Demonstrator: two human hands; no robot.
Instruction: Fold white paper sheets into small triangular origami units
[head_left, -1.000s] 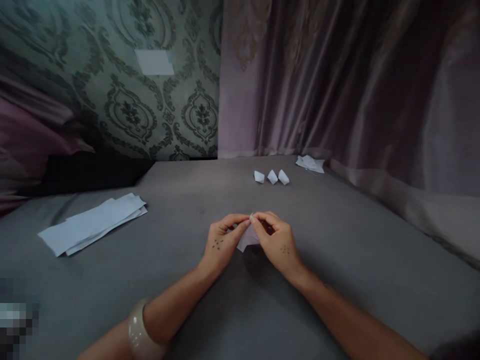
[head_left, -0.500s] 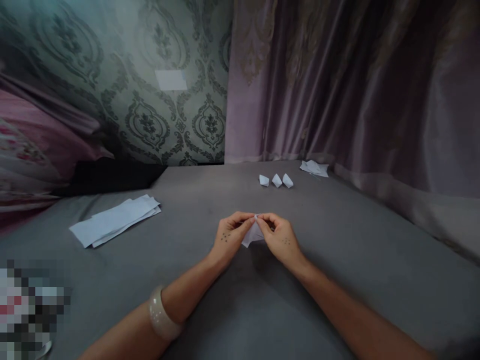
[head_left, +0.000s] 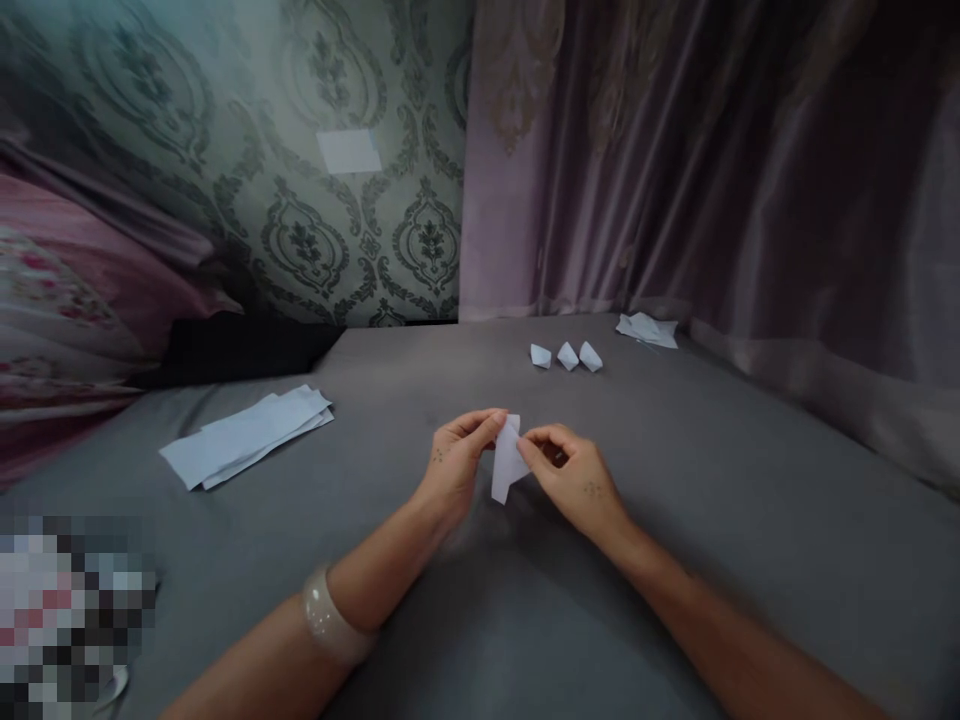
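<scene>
A folded piece of white paper (head_left: 508,465) is held up between my two hands, over the grey sheet. My left hand (head_left: 461,455) pinches its upper left edge between thumb and fingers. On the other side, the thumb and fingertips of my right hand (head_left: 574,470) grip the paper's right edge, a little lower. Part of the paper on the right is hidden behind my right fingers. Beyond my hands, three small folded paper pieces (head_left: 568,356) sit in a row on the sheet.
A stack of white paper strips (head_left: 247,438) lies at the left. More white paper pieces (head_left: 646,330) are heaped at the far right, by the curtain (head_left: 570,200). Black cloth (head_left: 247,347) lies at the back left. A blurred-out patch (head_left: 67,610) covers the lower left corner.
The paper now shows as a longer upright strip between my hands. My fingertips, which met at its top, have moved apart, the right hand going slightly right. The view has shifted a little.
</scene>
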